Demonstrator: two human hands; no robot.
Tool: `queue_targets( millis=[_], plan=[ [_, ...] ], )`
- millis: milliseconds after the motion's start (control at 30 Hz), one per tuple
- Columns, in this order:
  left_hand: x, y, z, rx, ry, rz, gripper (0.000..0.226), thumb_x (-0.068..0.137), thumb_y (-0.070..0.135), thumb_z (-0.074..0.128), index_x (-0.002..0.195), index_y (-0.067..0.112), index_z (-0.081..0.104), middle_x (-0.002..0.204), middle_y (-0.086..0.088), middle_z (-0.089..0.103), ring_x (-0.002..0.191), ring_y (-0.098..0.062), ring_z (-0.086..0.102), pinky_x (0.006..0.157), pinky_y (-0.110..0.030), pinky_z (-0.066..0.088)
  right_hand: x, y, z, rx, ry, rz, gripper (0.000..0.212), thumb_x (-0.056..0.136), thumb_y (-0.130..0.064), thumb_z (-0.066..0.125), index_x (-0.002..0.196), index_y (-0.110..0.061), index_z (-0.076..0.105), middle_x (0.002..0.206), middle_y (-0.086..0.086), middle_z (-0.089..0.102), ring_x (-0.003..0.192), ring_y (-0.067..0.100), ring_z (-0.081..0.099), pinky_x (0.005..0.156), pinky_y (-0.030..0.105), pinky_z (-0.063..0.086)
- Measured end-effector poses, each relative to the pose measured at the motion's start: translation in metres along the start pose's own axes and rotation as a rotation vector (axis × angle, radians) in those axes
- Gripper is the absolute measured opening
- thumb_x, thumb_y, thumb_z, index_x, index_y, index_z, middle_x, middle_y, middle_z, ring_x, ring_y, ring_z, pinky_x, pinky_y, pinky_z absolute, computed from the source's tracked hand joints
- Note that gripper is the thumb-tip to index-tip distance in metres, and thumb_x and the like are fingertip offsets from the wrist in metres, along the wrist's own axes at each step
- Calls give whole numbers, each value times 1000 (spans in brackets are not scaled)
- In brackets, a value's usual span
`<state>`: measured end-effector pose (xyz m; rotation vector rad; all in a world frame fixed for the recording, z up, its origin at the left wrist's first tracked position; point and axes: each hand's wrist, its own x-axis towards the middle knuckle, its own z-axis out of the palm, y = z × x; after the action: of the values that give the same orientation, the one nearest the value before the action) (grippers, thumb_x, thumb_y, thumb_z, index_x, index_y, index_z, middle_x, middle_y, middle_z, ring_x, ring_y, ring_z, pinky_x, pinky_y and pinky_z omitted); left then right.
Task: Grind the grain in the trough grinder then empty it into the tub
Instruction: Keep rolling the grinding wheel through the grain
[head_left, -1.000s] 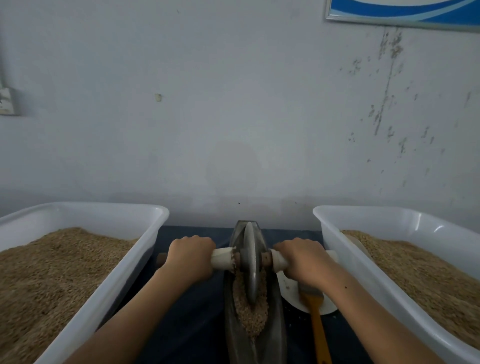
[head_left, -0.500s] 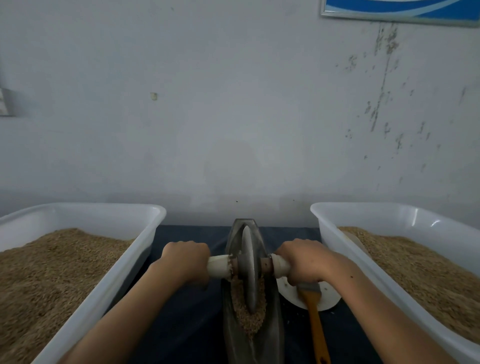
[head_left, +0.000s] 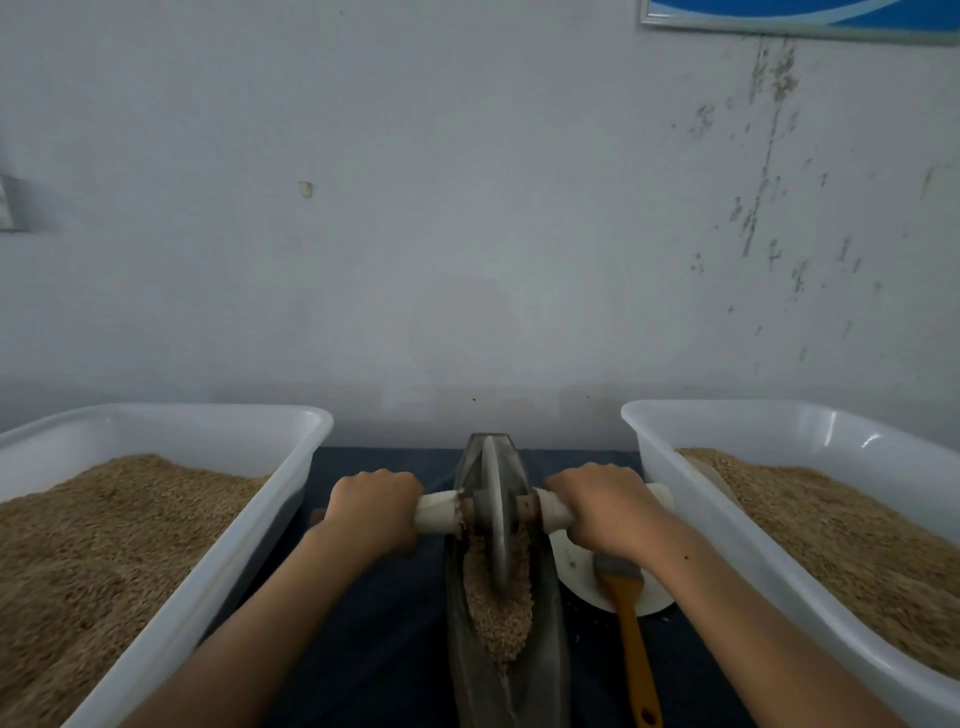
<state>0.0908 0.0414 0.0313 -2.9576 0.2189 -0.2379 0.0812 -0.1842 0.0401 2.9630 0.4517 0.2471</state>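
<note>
Since the earlier frame, the wheel (head_left: 494, 512) had rolled toward the trough grinder's (head_left: 506, 654) far end. The left hand (head_left: 375, 512) and right hand (head_left: 605, 506) each had their grip clamped on the axle handle (head_left: 439, 513). Grain (head_left: 498, 618) lay just nearer. White tubs (head_left: 171, 613) flanked both grips on the dark surface (head_left: 384, 639), below a scuffed wall (head_left: 467, 234).

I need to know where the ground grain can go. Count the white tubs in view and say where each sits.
2. One white tub sits left of the trough grinder; the other white tub sits to its right. Both hold grain. Neither shows fully.
</note>
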Motion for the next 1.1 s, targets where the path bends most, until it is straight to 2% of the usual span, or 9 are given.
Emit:
queue_targets(
  millis=[100, 200, 367, 467, 533, 667, 833, 967, 1100],
  plan=[
    [-3, -3, -7, 7, -155, 26, 48, 76, 37, 72, 118, 23, 55, 109, 1, 63, 97, -18, 60, 74, -29, 39, -4, 3, -10, 44, -201, -27, 27, 81, -19, 67, 107, -24, 59, 94, -2, 61, 81, 15, 55, 66, 27, 39],
    [-6, -2, -9, 25, -176, 34, 50, 75, 38, 73, 119, 23, 55, 106, 2, 64, 92, -16, 59, 74, -28, 40, -4, 4, -11, 77, -284, -18, 31, 80, -19, 69, 109, -23, 60, 96, -1, 62, 82, 15, 56, 66, 27, 42],
    [-1, 5, -3, 26, 42, -20, 34, 84, 32, 63, 115, 22, 56, 105, 1, 62, 96, -19, 60, 72, -29, 38, 1, 2, 0, 74, -120, 31, 24, 84, -16, 62, 107, -24, 60, 104, 1, 66, 93, 20, 61, 73, 30, 44],
    [-2, 7, 4, -34, 199, -36, 23, 88, 30, 56, 111, 26, 55, 102, 3, 62, 94, -18, 59, 70, -28, 36, 2, -1, 8, 45, 102, 57, 15, 90, -14, 52, 97, -27, 50, 102, 0, 65, 94, 23, 61, 73, 32, 41],
    [-2, 7, 6, -56, 241, -30, 21, 89, 31, 55, 109, 27, 55, 100, 4, 62, 92, -17, 59, 68, -27, 35, 2, -2, 11, 43, 163, 64, 15, 92, -14, 50, 93, -28, 45, 100, -1, 64, 92, 22, 60, 71, 32, 40],
    [-1, 5, 3, -29, 99, -28, 29, 86, 29, 59, 114, 23, 56, 104, 1, 62, 95, -18, 59, 70, -28, 37, 1, 0, 5, 11, 62, 20, 18, 89, -14, 54, 102, -26, 55, 102, 0, 64, 94, 22, 61, 78, 32, 46],
    [-5, 2, -8, 34, -147, 7, 48, 76, 35, 72, 118, 21, 55, 107, 1, 63, 96, -18, 60, 73, -29, 39, -2, 5, -9, 68, -256, -19, 21, 80, -18, 68, 97, -25, 57, 90, -2, 61, 81, 15, 58, 60, 24, 40],
    [-6, 3, -10, 54, -146, 15, 47, 75, 35, 72, 117, 21, 55, 105, 1, 63, 94, -18, 60, 71, -29, 39, -2, 7, -6, 128, -303, 4, 25, 79, -17, 69, 100, -25, 59, 89, -4, 61, 80, 14, 58, 57, 22, 39],
    [-2, 6, -6, 31, 9, -17, 36, 81, 32, 65, 114, 22, 57, 103, 1, 63, 94, -19, 60, 71, -29, 38, 4, 6, 3, 100, -144, 30, 20, 82, -17, 65, 97, -28, 58, 95, -4, 63, 84, 16, 59, 68, 28, 44]
  ],
)
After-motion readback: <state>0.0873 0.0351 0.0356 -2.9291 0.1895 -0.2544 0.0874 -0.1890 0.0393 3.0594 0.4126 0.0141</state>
